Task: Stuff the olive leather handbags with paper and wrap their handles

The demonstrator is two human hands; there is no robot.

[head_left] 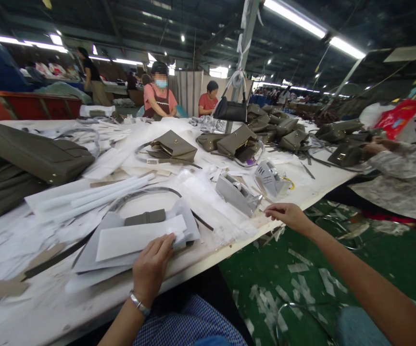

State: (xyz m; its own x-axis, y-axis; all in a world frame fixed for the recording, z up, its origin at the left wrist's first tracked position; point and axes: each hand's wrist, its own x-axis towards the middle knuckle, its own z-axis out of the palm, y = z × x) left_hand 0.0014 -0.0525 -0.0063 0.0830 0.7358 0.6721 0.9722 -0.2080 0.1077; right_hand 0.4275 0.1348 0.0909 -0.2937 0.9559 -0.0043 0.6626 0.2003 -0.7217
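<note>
My left hand rests at the near edge of a white foam sheet, its fingers curled and pressed on the sheet's corner. Beneath the sheet lies a grey-and-white wrapped bag piece with an olive tab showing, and a dark strap loops behind it. Out to the right, my right hand pinches what looks like the end of a clear tape strip. That hand is just beside the cutting edge of a grey tape dispenser. A second tape dispenser stands behind it.
Olive handbags lie across the white table, with a large one at left. Paper and foam scraps cover its left side. A post rises at the far edge. Co-workers sit opposite; another person's sleeve is at right.
</note>
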